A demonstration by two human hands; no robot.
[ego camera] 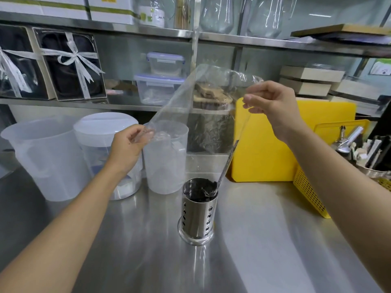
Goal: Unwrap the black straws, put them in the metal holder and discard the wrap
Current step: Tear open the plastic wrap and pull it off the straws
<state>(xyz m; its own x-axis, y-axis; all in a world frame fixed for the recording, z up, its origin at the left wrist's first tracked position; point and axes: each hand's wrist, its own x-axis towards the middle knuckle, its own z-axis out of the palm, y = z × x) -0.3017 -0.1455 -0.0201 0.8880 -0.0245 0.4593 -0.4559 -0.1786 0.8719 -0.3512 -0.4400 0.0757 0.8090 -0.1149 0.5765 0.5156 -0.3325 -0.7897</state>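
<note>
Straws [198, 192]: black, standing bunched in the holder [197, 216], below and between the hands; too dense to count.
Holder: one perforated metal cylinder, upright on the desk [254, 240], nearer the person than either hand.
Wrap [190, 98]: one clear plastic sleeve, lifted above the holder; its lower corner trails to the holder's rim, apparently touching the straw tops.
Left hand [127, 146]: pinching one edge of the wrap between thumb and fingers, the lower of the two.
Right hand [273, 106]: pinching the opposite edge, held higher and farther out.
Step in hand: judged to be drawing the emptied wrap clear of the straws.
Technique: lift straight up until the trailing corner leaves the rim, so no straw is dragged out or the holder tipped; then gather the film into one hand for discarding.
Surroundings: three translucent jugs beyond the left hand; one yellow board and one yellow basket under and beyond the right forearm.
Bin: none visible.
</note>
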